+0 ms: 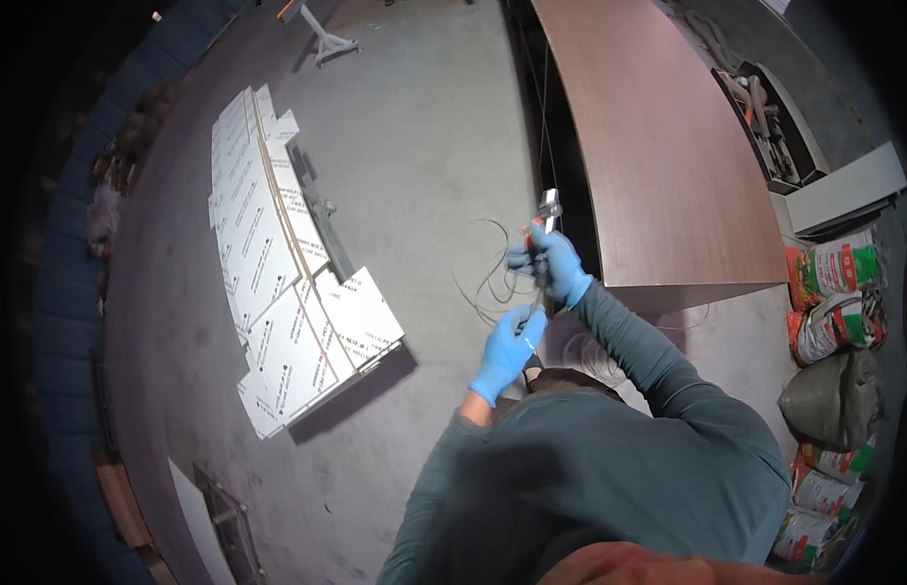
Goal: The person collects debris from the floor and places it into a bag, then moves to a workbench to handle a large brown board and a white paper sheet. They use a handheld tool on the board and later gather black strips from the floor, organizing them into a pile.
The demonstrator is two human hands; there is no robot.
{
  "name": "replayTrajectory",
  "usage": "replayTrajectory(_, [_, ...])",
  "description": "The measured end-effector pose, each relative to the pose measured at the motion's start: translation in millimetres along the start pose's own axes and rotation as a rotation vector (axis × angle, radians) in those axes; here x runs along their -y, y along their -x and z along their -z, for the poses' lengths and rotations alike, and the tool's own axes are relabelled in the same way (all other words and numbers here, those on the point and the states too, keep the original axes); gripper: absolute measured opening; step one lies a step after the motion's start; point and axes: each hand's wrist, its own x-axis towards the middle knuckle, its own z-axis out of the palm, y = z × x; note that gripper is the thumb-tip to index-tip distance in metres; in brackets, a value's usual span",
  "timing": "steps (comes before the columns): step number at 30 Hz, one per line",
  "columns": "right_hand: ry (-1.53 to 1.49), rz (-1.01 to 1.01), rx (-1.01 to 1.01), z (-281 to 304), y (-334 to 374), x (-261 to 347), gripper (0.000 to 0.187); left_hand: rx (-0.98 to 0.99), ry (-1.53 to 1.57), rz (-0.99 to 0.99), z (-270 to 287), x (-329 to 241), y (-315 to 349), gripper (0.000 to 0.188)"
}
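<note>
My right hand (564,273), in a blue glove, is closed around a hand tool (550,209) with a silver head and a dark, orange-marked body. Its exact kind does not show. The silver end points away from me, close to the near left edge of a brown wood-grain tabletop (668,146). Just below and to the left, my blue-gloved left hand (510,349) is closed at the tool's near end, on a thin dark piece I cannot make out. Loops of thin wire (482,292) lie on the floor beside both hands.
White printed sheets (258,224) lie stacked on the left, bound with brown strips. A grey stand (328,44) is at the far left. Right of the table are an open box of tools (770,127), a white panel (848,190) and several colourful bags (831,273).
</note>
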Motion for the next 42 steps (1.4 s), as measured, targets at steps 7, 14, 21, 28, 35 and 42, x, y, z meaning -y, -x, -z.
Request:
replayTrajectory(7, [0.068,-0.049,-0.360,40,-1,15,0.055,-0.192,-0.083,0.009,72,69,8,0.043])
replayTrajectory(14, [0.216,-0.350,-0.077,-49,-16,-74,0.065,-0.457,-0.101,0.150,176,126,28,0.038])
replayTrajectory(21, [0.745,-0.702,0.133,-198,-81,-190,0.056,-0.438,-0.173,0.261,315,184,84,0.043])
replayTrajectory(28, [1.278,-0.974,0.237,-262,-125,-302,0.062,-0.672,0.081,0.473,419,323,139,0.040])
replayTrajectory(35, [1.251,-0.844,-0.159,-189,-153,-301,0.050,-0.736,0.190,0.777,473,388,184,0.038])
replayTrajectory(42, [1.200,-0.948,0.201,-283,-171,-372,0.055,-0.807,0.480,0.726,490,383,165,0.034])
